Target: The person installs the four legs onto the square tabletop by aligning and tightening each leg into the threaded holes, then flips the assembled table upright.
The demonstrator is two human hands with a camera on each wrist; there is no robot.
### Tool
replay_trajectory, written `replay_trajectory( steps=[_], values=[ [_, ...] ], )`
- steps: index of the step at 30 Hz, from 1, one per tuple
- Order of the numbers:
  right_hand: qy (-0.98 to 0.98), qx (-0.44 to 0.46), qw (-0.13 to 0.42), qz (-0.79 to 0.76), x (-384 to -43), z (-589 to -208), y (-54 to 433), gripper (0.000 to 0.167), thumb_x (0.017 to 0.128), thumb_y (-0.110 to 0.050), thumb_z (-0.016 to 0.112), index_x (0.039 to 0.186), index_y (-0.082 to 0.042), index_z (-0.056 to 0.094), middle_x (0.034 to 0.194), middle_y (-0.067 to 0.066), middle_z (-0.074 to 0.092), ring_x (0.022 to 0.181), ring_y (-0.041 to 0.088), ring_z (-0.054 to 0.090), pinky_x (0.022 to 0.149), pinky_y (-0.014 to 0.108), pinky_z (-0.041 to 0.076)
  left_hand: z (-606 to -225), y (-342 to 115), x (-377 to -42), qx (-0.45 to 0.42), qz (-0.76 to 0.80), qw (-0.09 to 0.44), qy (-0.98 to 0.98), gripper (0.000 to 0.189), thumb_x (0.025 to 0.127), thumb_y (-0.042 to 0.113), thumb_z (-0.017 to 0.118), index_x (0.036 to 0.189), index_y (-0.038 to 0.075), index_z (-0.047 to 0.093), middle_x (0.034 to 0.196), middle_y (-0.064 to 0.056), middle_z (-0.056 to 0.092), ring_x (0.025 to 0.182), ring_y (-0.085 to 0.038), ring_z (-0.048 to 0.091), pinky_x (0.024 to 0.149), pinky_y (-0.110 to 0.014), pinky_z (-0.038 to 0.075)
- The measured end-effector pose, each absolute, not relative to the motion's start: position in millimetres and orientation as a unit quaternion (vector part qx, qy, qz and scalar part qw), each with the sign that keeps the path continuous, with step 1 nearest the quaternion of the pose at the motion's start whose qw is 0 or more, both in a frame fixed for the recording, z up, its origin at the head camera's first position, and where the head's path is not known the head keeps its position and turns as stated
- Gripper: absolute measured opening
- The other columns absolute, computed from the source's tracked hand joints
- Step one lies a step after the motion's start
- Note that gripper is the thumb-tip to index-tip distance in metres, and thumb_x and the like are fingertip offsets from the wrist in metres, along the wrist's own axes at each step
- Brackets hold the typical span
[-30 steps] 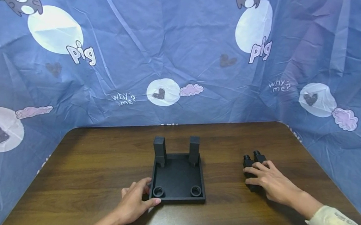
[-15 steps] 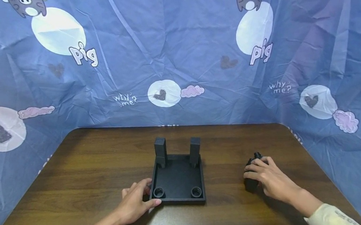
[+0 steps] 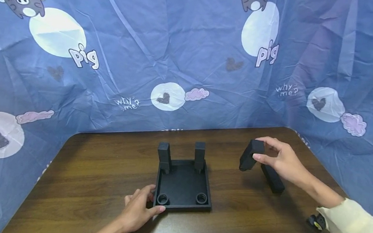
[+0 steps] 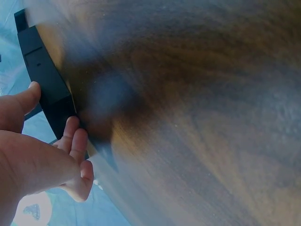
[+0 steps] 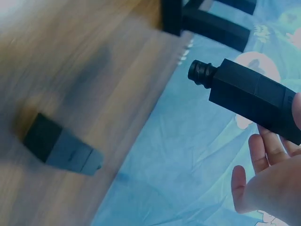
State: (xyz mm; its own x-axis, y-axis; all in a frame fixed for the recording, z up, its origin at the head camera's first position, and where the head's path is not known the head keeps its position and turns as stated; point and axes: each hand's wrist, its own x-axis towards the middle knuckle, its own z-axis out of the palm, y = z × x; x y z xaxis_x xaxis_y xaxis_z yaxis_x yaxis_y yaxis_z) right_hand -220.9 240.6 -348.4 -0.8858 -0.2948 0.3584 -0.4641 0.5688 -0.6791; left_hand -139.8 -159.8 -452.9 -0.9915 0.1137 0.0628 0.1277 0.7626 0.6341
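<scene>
A screened-off tabletop nook, home or workshop unclear, a brown wood-grain table (image 3: 102,179) with rounded corners, creased blue fabric (image 3: 199,40) hanging behind and along both sides, printed with grey winged pigs (image 3: 19,0), white circles (image 3: 57,35), pink clouds (image 3: 197,94) and playful lettering (image 3: 83,55).

A creased blue cloth (image 3: 120,41) hangs like a wall behind the counter (image 3: 103,165) and along both its sides, printed with grey winged pigs (image 3: 20,0), white discs (image 3: 57,33), dark hearts (image 3: 233,64), pink clouds (image 3: 353,124) and the words "pig" and "why me?". The counter is brown, wood-grained and rounded at its far corners. Light leaves a pale sheen on its near part, and a purplish tint colours the cloth at right.
</scene>
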Motion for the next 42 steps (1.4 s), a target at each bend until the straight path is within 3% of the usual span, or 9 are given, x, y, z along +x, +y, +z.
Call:
replay_trajectory(
  steps=[11,30,38,42],
  values=[
    [-0.846,0.228,0.040,0.480,-215.4,-346.8,224.6,0.032,0.085,-0.012,0.073,0.115,-0.007,0.064,0.089,0.005,0.068,0.079,0.015,0.064,0.066,0.029,0.051,-454.7,-160.3,-140.9,-0.054,-0.341,-0.001,-0.938,0.069,0.076,0.033,0.081,0.129,-0.001,0.053,0.085,0.005,0.060,0.092,-0.020,0.053,0.083,-0.048,0.025],
    [-0.806,0.253,-0.079,0.530,-211.2,-365.5,169.8,0.033,0.083,-0.017,0.075,0.114,-0.010,0.066,0.099,0.008,0.067,0.095,0.032,0.060,0.074,0.034,0.051,-456.8,-161.7,-141.5,-0.061,-0.338,0.014,-0.939,0.068,0.076,0.034,0.081,0.128,-0.001,0.054,0.085,0.005,0.061,0.092,-0.021,0.054,0.083,-0.048,0.025],
    [-0.792,0.265,-0.110,0.539,-207.6,-374.1,155.8,0.035,0.084,-0.020,0.074,0.117,-0.013,0.066,0.105,0.005,0.067,0.098,0.024,0.061,0.079,0.036,0.050,-453.5,-161.2,-141.5,-0.063,-0.341,0.005,-0.938,0.070,0.076,0.034,0.081,0.129,-0.001,0.052,0.085,0.004,0.062,0.094,-0.021,0.054,0.085,-0.050,0.026],
    [-0.792,0.264,-0.122,0.537,-206.1,-379.5,149.7,0.036,0.084,-0.020,0.075,0.118,-0.013,0.066,0.105,0.004,0.067,0.099,0.026,0.060,0.080,0.037,0.048,-453.8,-161.1,-140.9,-0.062,-0.342,0.002,-0.938,0.071,0.076,0.035,0.081,0.130,-0.001,0.052,0.086,0.004,0.062,0.094,-0.021,0.054,0.084,-0.050,0.026]
  ],
)
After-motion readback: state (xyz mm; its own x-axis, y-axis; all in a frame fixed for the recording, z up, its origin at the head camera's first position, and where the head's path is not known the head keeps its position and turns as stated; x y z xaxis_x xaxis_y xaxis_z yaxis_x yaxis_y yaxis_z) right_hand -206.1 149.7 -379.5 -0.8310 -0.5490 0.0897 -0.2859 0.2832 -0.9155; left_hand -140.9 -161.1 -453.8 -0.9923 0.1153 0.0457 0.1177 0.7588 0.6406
